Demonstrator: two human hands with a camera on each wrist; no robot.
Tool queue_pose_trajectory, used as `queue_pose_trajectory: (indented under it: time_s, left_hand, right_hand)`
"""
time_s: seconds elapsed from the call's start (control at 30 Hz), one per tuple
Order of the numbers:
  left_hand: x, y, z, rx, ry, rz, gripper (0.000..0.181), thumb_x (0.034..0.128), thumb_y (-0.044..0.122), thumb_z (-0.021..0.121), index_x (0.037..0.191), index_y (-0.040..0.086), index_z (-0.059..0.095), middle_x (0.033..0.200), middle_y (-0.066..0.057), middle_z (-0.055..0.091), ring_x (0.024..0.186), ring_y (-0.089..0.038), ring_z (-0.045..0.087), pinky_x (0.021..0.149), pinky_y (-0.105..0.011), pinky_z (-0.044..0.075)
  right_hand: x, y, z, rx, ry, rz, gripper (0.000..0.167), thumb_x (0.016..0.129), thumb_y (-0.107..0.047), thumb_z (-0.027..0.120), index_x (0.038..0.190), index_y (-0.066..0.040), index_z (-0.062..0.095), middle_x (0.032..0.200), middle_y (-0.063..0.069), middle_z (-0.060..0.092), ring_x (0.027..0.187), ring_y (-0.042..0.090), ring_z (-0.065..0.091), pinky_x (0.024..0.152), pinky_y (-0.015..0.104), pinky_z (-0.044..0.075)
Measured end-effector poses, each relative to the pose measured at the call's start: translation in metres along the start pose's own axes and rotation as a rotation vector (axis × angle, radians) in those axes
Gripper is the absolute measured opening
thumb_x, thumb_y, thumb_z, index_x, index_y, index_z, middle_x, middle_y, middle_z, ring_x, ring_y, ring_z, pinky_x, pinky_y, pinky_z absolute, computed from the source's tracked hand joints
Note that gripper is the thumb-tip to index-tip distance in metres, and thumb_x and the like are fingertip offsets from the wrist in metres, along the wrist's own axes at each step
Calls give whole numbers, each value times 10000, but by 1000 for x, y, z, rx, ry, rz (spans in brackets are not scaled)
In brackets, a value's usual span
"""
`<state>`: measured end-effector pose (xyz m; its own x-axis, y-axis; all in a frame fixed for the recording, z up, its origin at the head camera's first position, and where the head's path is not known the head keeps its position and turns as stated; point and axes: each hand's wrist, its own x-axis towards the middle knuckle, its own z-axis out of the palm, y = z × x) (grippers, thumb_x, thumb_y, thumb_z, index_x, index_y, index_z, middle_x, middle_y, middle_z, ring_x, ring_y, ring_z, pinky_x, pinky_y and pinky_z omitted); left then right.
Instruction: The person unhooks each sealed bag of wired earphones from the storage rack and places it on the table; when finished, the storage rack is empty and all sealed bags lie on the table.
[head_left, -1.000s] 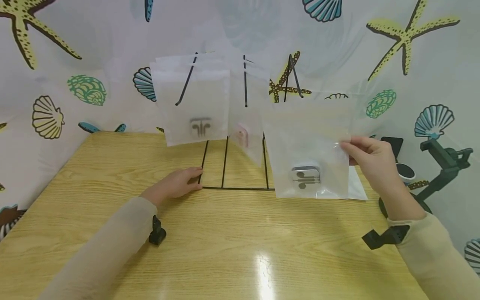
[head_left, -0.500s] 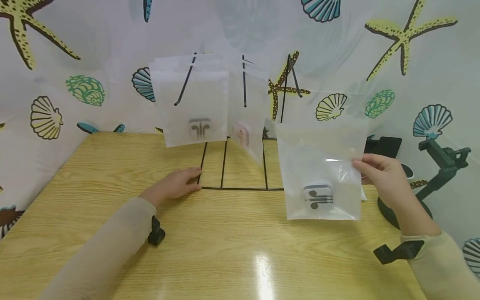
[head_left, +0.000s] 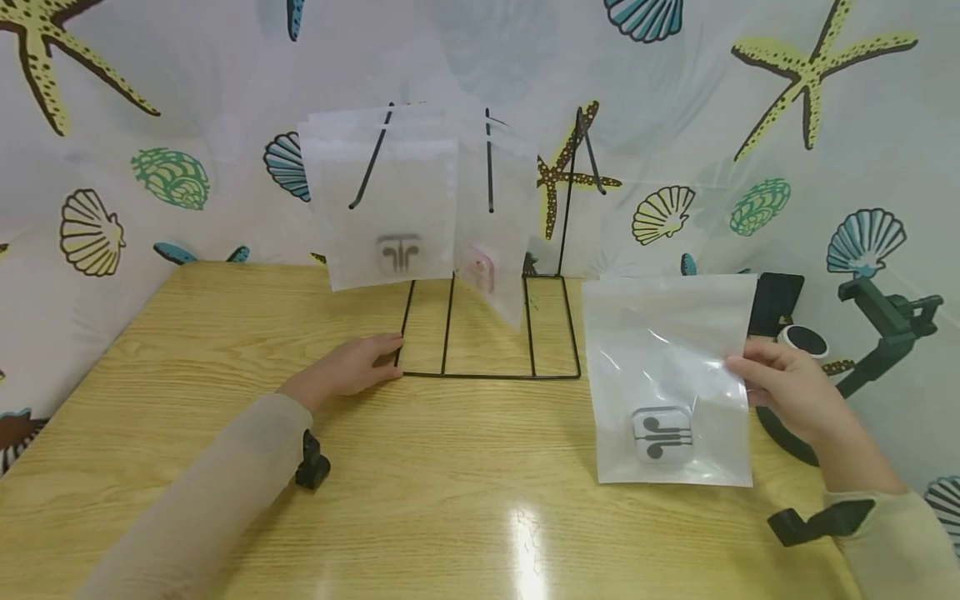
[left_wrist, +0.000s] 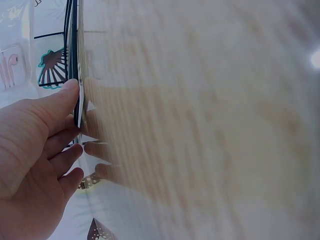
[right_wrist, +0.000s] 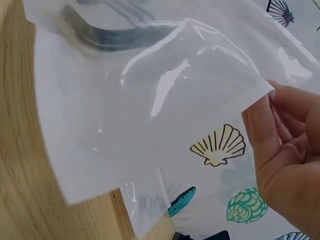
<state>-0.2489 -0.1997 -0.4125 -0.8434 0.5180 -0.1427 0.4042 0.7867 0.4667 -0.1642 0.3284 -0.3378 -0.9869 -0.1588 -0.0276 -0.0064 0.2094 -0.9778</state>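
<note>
Right hand (head_left: 789, 388) pinches the earphone bag (head_left: 667, 358), left hand (head_left: 347, 367), fingers slightly spread, touches the rack (head_left: 491, 377): likely mid-transfer, next probably needing a gentle set-down.

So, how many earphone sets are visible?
3: a dark set in the left bag, a pink set in the middle bag, another dark set in the held bag. Others possibly hidden.

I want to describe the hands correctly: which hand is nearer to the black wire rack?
Left. The left hand touches the black wire rack at the left side of its base. The right hand is apart from it, farther right, and pinches the edge of a bag.
</note>
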Motion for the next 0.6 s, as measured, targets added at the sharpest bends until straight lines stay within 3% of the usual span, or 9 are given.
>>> queue_pose_trajectory:
  time_s: [0.27, 0.6]
  left_hand:
    - [1, 1, -1, 3, -2, 1, 601, 947, 243, 543, 1420, -30, 292, 1453, -224, 250, 1313, -385, 237, 1032, -511, 253]
    - [1, 0, 0, 11, -4, -6, 597, 946, 239, 546, 1420, -26, 297, 1452, -224, 253, 1310, -384, 247, 1031, -510, 258]
  right_hand:
    - [-7, 21, -21, -8, -62, 47, 215, 933, -72, 549, 945, -236, 687, 909, -27, 645, 776, 126, 632, 667, 266, 542]
    - [-26, 34, -44, 94, -127, 54, 309, 946, 22, 469, 964, -197, 686, 898, 9, 638, 763, 149, 633, 664, 284, 545]
